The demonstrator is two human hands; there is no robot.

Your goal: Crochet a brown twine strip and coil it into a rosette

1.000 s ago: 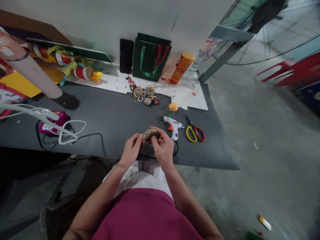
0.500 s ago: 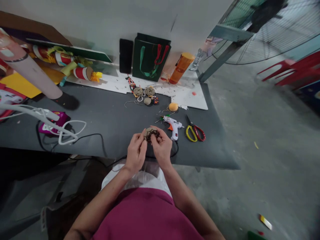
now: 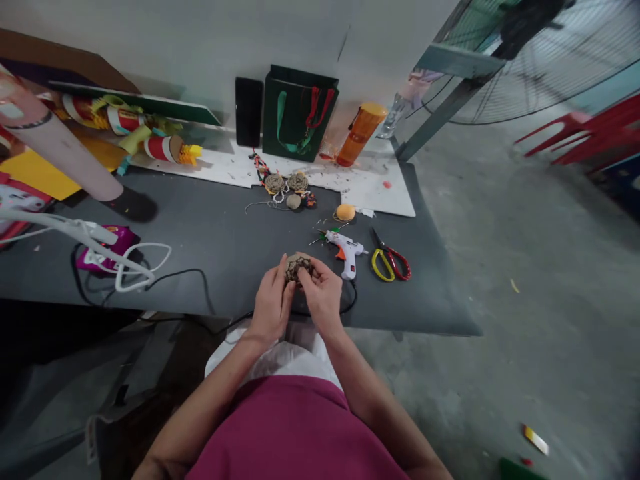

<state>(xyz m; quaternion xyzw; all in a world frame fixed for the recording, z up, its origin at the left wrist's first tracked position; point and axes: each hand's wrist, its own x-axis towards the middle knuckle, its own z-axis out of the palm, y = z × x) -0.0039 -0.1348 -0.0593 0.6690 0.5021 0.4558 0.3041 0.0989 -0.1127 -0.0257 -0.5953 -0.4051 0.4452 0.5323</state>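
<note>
Between my two hands is a small round piece of coiled brown cord, with darker material on it. My left hand grips its left side with the fingers closed. My right hand holds the right side, its thumb pressed onto the face of the piece. Just right of my hands lies a white glue gun with an orange trigger. Scissors with one yellow and one red handle rest further right. Beyond are coiled cord rosettes with beads, a grey-brown ball and an orange ball of thread.
At the back stand a dark green gift bag, a black phone and an orange bottle. On the left are a purple power socket with white cables and a pink-white tube. The table's front edge runs just before my body.
The cord piece has tilted a little in my fingers, so more of its brown coiled face shows. My right thumb has shifted slightly on it. The whole view has moved slightly.
</note>
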